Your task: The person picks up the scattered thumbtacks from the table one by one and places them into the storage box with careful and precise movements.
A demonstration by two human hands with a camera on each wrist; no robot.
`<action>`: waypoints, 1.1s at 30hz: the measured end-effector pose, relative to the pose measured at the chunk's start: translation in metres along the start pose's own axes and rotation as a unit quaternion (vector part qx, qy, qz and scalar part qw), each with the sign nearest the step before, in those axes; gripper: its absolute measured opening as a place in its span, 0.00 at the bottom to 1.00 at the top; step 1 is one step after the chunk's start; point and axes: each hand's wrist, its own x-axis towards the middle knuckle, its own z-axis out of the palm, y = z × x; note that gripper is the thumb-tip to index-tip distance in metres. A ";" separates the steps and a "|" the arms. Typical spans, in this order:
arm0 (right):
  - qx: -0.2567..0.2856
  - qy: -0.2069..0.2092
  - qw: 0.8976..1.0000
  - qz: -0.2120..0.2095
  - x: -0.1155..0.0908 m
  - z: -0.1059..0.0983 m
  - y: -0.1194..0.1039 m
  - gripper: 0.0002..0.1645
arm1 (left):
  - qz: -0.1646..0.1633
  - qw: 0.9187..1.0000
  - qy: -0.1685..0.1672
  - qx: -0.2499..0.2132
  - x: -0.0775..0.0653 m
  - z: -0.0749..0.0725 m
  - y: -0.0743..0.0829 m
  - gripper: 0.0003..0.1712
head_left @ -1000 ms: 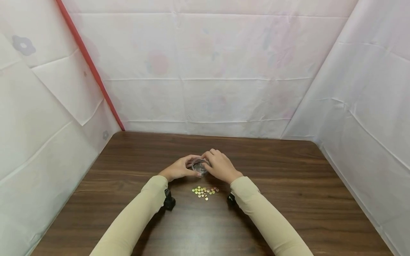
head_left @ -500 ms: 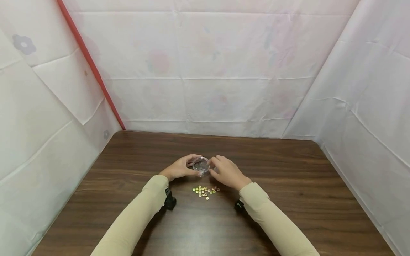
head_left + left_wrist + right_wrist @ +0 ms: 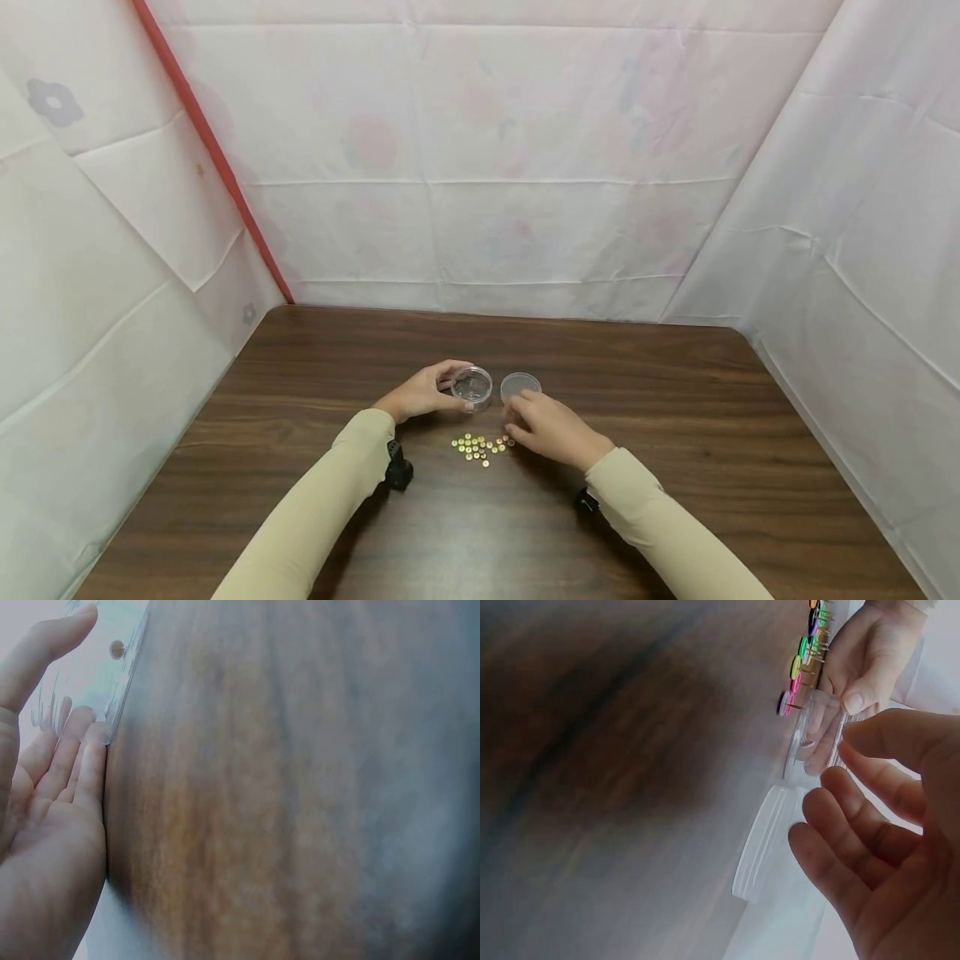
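On the brown tabletop (image 3: 675, 392) stands a clear round container (image 3: 471, 385), gripped by the left hand (image 3: 420, 396) between thumb and fingers. Right of the container lies its clear lid (image 3: 521, 382); the relaxed right hand (image 3: 557, 431), fingers loosely bent, hovers nearby. Nearer the person than the container, colourful thumbtacks (image 3: 475, 448) lie points up. Beyond it hangs pale cloth (image 3: 480, 150).

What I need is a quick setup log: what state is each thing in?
Clear container: open, upright; contents unclear.
Lid: off, on the table beside the container.
Pins: loose, clustered, visible points up.
Left hand: fingers and thumb around the container.
Right hand: fingers loosely bent near the lid, holding nothing.
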 end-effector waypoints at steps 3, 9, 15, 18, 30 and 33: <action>0.009 -0.016 1.000 -0.003 -0.004 0.001 0.001 0.02 | -0.003 1.000 0.001 0.005 0.000 0.000 0.000 0.43; 0.023 -0.022 0.999 -0.013 -0.007 0.002 -0.001 0.03 | 0.003 1.000 0.005 0.009 0.001 -0.001 -0.002 0.44; 0.022 -0.029 0.999 -0.013 -0.007 0.001 -0.004 0.05 | -0.001 1.000 0.006 0.007 0.001 -0.001 -0.001 0.43; 0.016 -0.029 0.999 -0.017 -0.007 0.002 -0.004 0.06 | 0.004 1.000 0.004 0.006 0.001 -0.001 -0.001 0.44; -0.034 -0.032 0.999 -0.005 -0.004 0.005 -0.007 0.08 | -0.001 1.000 0.007 0.005 0.000 0.000 -0.001 0.44; -0.036 -0.032 0.999 -0.004 -0.004 0.005 -0.007 0.08 | -0.002 1.000 0.008 0.005 0.001 0.000 -0.001 0.43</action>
